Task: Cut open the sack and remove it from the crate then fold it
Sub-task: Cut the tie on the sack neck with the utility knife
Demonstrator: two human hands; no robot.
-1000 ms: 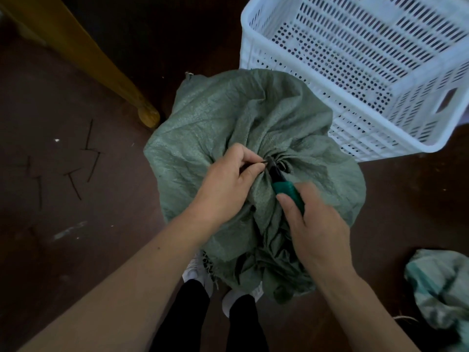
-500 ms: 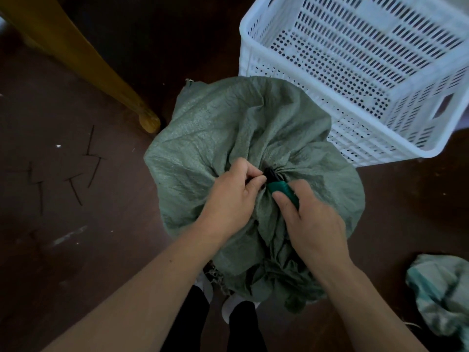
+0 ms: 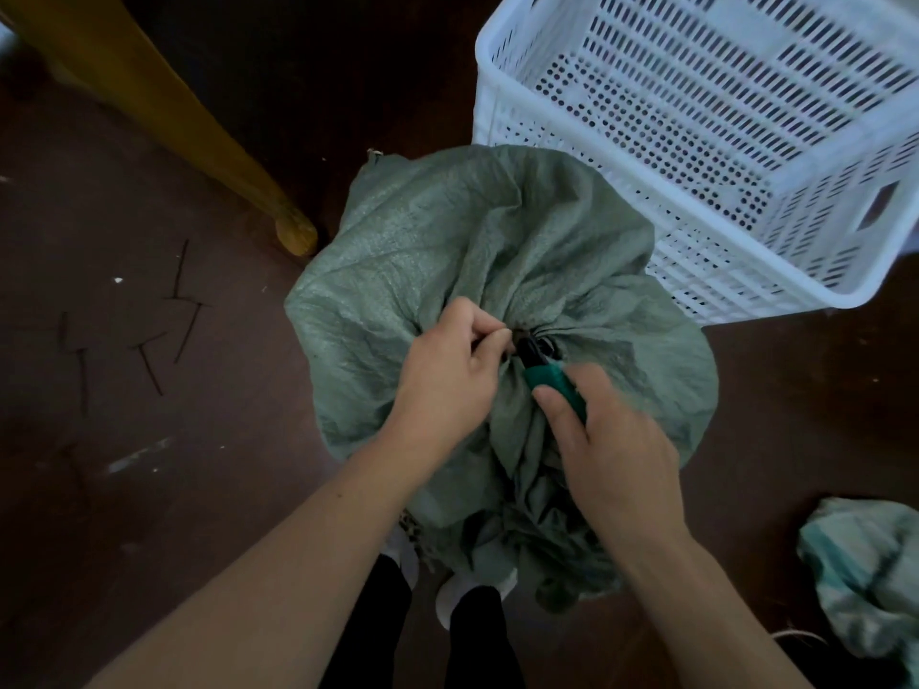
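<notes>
A green woven sack (image 3: 447, 251) stands bulging on the floor in front of my feet, its mouth gathered into a tied neck at the centre. My left hand (image 3: 447, 385) pinches the gathered fabric and tie at the neck. My right hand (image 3: 611, 450) grips a cutter with a green handle (image 3: 552, 382); its dark tip sits against the tie. What the sack covers is hidden.
An empty white perforated plastic crate (image 3: 597, 57) stands at the back right, touching the sack. A yellow wooden furniture leg (image 3: 209, 136) slants at the upper left. Several thin dark cut ties (image 3: 149, 340) lie on the brown floor at left. Another crumpled pale sack (image 3: 865, 579) lies lower right.
Both hands stay at the sack's neck. The cutter's tip pushed in toward the tie, then drew back slightly; the view shifted a little.
</notes>
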